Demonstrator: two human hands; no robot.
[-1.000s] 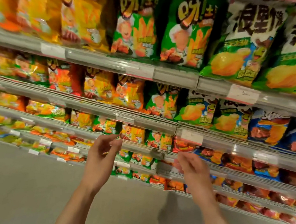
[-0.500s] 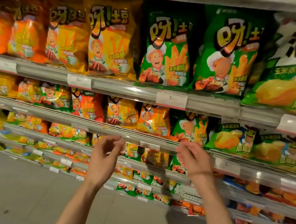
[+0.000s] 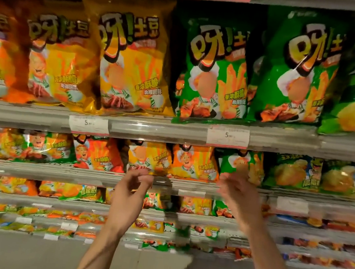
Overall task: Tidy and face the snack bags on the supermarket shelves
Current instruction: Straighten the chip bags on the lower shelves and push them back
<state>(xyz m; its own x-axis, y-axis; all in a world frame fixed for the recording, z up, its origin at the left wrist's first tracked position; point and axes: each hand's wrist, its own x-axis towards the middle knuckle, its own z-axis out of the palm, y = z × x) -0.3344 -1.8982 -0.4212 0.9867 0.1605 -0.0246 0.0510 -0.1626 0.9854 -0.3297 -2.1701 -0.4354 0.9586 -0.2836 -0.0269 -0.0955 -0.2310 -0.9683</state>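
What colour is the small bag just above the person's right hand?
Green, with orange fries printed on it: the small bag above the right hand, seen in the head view.

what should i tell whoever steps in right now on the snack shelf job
Left hand: raised at the second shelf, fingers curled at the bottom edge of a yellow bag; grip unclear through blur.
Right hand: raised beside it, in front of the small green bag; blurred, contact unclear.
Upper shelf: big yellow bag and big green bag stand upright, fronts out.
Left: face the leaning second-shelf bags and lower shelves.
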